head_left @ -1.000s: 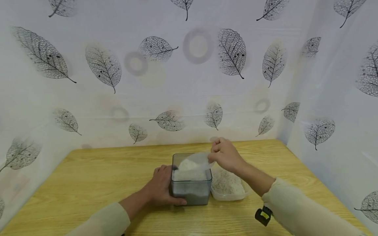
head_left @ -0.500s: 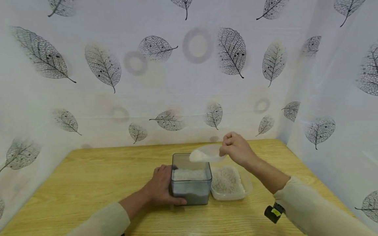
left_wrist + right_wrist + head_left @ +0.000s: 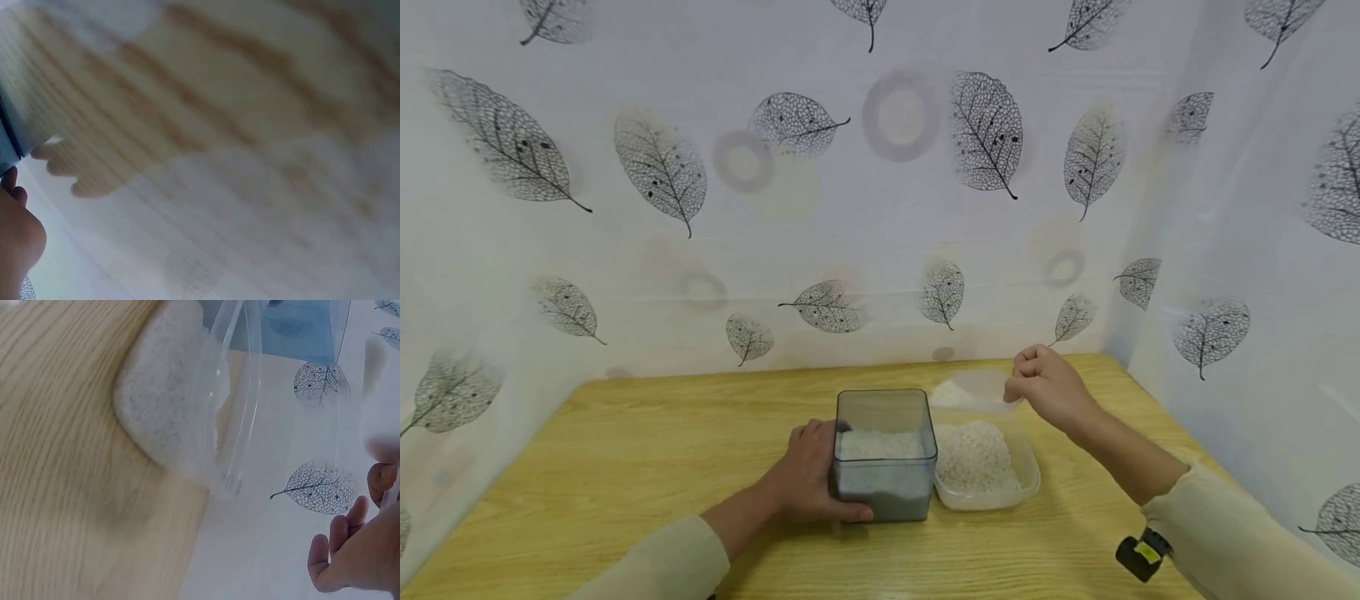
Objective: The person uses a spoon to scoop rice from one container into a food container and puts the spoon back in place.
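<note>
My left hand (image 3: 808, 479) holds the left side of a clear grey square container (image 3: 883, 492), its thumb along the lower front. White rice-like grains (image 3: 880, 445) lie inside, below the rim. To the right, my right hand (image 3: 1051, 387) pinches a translucent plastic scoop (image 3: 985, 387) with white grains at its left end. The scoop hovers over the back of a clear shallow tub (image 3: 1032, 487), where grains (image 3: 977, 458) are heaped. In the right wrist view, the tub's grains (image 3: 162, 387) show beside the bluish container (image 3: 294, 328), and the right hand (image 3: 365, 550) is partly cut off.
The container and tub stand side by side on a wood-grain table (image 3: 662, 442). A pale cloth with leaf prints (image 3: 820, 233) hangs behind the table and along both sides. A small black device (image 3: 1142, 554) is strapped at the right sleeve.
My right hand has carried the scoop right, from over the grey container to over the clear tub, with grains still on it. The left hand and both containers stay put.
</note>
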The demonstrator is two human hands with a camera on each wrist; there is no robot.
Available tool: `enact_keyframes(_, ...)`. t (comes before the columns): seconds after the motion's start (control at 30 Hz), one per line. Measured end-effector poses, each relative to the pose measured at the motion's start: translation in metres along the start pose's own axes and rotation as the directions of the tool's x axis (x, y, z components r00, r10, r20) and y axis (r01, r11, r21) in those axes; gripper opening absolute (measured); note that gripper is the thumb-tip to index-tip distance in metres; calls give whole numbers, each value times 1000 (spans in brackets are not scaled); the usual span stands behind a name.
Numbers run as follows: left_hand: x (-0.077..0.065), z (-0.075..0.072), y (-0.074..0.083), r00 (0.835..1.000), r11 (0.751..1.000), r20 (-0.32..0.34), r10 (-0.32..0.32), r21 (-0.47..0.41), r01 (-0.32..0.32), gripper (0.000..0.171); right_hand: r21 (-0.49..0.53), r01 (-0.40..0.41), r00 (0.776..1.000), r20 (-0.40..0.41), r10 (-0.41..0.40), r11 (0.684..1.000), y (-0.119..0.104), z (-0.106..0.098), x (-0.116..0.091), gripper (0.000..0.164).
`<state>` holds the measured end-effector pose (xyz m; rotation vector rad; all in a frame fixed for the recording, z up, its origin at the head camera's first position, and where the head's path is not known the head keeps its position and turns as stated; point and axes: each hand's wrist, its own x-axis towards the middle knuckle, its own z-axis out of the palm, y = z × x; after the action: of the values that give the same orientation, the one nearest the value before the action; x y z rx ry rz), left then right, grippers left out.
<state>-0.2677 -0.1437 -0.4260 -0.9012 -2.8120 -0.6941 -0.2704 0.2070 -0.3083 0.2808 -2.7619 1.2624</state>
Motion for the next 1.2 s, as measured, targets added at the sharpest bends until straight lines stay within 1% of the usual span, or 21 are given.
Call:
enact_keyframes(0.07,0,1,0,1000,1000,-2,0,-4,0,107,-15,14,1000,-8,-14,1000,7,-1,-2,33)
enact_keyframes(0.2,0,1,0,1000,1000,-1,-1,-12,1,107,-62,79,996,-26,-81,995,22,0,-7,34)
enact_keyframes(0.33,0,1,0,1000,1000,-6,0,-8,0,107,-141,164,984,-41,-171,976,35,4,-11,29)
enact_keyframes(0.47,-1,0,0,1000,1000,-5,-5,-11,5,107,-176,240,967,-43,-251,955,43,8,-13,29)
enact_keyframes(0.53,-1,0,0,1000,1000,-1,-9,-14,9,107,-211,291,951,-42,-306,933,45,10,-14,29)
enact_keyframes(0.6,-1,0,0,1000,1000,3,-13,-19,13,107,-276,337,932,-37,-361,900,45,11,-15,30)
enact_keyframes(0.7,0,0,1,1000,1000,7,-15,-24,15,107,-393,391,900,-27,-436,832,46,13,-16,32)
enact_keyframes(0.77,0,1,1,1000,1000,10,-15,-26,15,107,-453,421,877,-16,-480,786,46,14,-16,35)
enact_keyframes(0.83,0,1,1,1000,1000,12,-17,-25,17,107,-498,458,847,-7,-531,737,48,14,-15,37)
enact_keyframes(0.9,0,1,1,1000,1000,13,-18,-25,18,108,-543,505,801,6,-598,671,49,13,-13,37)
enact_keyframes(0.97,0,0,1,1000,999,12,-18,-26,18,108,-582,554,744,25,-668,595,49,11,-11,36)
enact_keyframes(1.03,0,0,2,1000,999,11,-18,-29,18,108,-618,598,676,47,-736,510,48,8,-7,33)
enact_keyframes(1.1,0,-1,2,1000,999,10,-18,-29,18,108,-639,634,606,61,-793,436,44,4,-4,30)
enact_keyframes(1.13,0,-1,2,1000,999,10,-18,-30,18,108,-648,646,574,63,-816,404,41,2,-1,29)
enact_keyframes(1.17,0,-1,2,1000,999,10,-18,-29,18,108,-656,652,547,60,-835,380,38,0,1,28)
enact_keyframes(1.2,-1,-1,2,1000,999,10,-18,-26,18,108,-665,653,523,51,-851,362,35,-2,2,27)
